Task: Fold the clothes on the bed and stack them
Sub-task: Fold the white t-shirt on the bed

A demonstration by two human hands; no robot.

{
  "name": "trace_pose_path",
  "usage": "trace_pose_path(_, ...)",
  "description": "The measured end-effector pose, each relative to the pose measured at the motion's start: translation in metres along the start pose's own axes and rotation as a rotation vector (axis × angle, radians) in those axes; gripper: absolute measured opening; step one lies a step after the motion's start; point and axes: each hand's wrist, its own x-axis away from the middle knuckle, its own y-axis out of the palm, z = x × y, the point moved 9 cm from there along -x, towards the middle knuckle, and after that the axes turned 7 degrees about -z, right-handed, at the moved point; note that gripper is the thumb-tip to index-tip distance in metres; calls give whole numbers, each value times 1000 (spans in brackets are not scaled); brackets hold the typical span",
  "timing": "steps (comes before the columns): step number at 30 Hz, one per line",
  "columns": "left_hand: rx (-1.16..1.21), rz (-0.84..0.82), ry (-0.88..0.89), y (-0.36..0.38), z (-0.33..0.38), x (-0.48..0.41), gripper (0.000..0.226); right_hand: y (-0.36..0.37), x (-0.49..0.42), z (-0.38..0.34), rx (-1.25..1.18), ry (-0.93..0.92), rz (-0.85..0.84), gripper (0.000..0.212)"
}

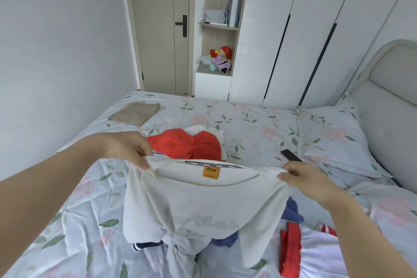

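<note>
A white T-shirt with an orange neck label hangs in the air over the bed. My left hand pinches its left shoulder and my right hand pinches its right shoulder, stretching the collar between them. Behind it lies a crumpled red garment on something white. A folded beige garment rests at the bed's far left. Under the shirt peek a blue garment and a navy striped cuff. A white and red garment lies at the lower right.
A dark phone lies on the floral sheet near the pillow. The padded headboard stands at right. White wardrobes, an open shelf with toys and a door are beyond the bed.
</note>
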Motion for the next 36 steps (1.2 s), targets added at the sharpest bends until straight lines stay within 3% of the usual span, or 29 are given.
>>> trace_pose_path(3,32,200,20,2,11,17,11,-11,23,3,-182,-28,119,21)
trace_pose_path(9,463,541,190,13,46,75,11,-28,61,-27,-331,-102,252,20)
trace_pose_path(12,676,595,290,17,66,108,15,-40,84,-52,-435,-170,306,20)
trace_pose_path(18,805,690,507,0,107,166,39,-64,123,-105,-702,-322,238,21)
trace_pose_path(23,772,719,532,-9,119,183,28,-78,128,-118,-693,-382,245,19)
trace_pose_path(26,694,712,420,-6,100,170,27,-75,123,-106,-536,-350,328,19)
trace_pose_path(30,375,698,158,-1,55,135,17,-58,106,-82,-241,-308,345,25)
trace_pose_path(36,208,517,84,12,2,69,19,-18,48,-35,-61,-98,274,26)
